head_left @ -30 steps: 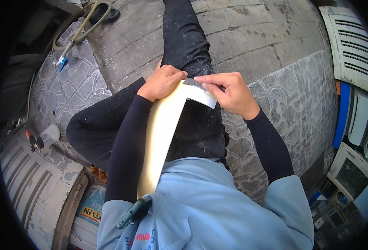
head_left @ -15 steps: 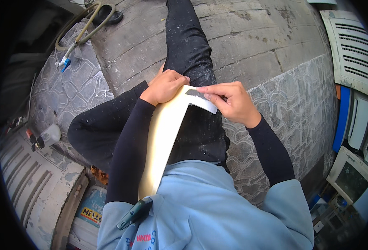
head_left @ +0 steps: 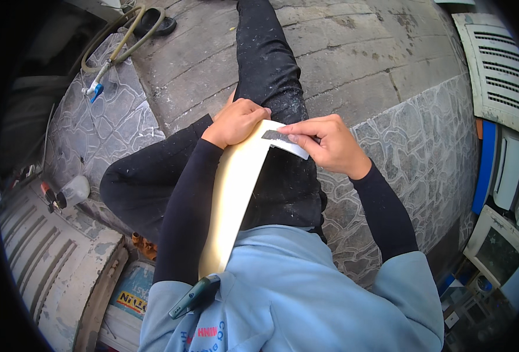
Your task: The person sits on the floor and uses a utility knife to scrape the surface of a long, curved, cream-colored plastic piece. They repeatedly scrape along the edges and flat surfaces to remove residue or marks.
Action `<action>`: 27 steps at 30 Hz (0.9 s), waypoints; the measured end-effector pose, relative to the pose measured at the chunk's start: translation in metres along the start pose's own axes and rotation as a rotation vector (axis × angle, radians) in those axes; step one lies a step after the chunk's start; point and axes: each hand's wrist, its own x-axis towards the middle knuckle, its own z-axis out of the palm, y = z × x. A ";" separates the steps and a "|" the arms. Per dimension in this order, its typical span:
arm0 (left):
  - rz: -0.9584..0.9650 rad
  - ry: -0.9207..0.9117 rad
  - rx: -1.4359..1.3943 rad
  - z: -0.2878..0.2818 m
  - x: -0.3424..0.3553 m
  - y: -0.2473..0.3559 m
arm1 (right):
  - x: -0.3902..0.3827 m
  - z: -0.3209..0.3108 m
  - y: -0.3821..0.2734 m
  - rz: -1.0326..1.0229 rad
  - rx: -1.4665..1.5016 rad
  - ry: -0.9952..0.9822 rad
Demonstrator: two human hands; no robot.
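Note:
A long cream plastic panel [head_left: 228,199] lies lengthwise over my lap and dark trousers [head_left: 269,76], its lower end against my light blue shirt. My left hand [head_left: 239,126] is closed over the panel's upper left edge. At the panel's top right, around a narrow opening or grey patch with white bits, my right hand [head_left: 324,144] has thumb and forefinger pinched at the edge; what lies between the fingertips is too small to make out. A dark green device [head_left: 194,296] is clipped to or resting on my shirt.
Looped hose with blue valve [head_left: 98,92] at upper left. Weathered slatted panel [head_left: 42,246], plastic bottle [head_left: 74,190] and blue-labelled container [head_left: 127,296] at left. Vented panel [head_left: 497,64], blue and white panels [head_left: 484,167] and framed piece [head_left: 500,246] along the right. Stone-patterned tiles and concrete underneath.
Both hands and the panel's top sit slightly lower and to the right in view than a second ago. My right fingertips have shifted a little along the opening's edge.

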 end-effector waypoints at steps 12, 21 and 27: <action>0.064 0.033 -0.095 0.000 0.005 -0.015 | 0.000 0.003 0.005 -0.007 0.025 0.050; 0.043 -0.001 -0.037 -0.001 0.001 -0.006 | -0.001 0.001 0.010 -0.054 0.066 0.047; 0.055 -0.001 -0.090 0.001 0.001 -0.009 | -0.004 0.002 0.010 -0.029 0.035 0.050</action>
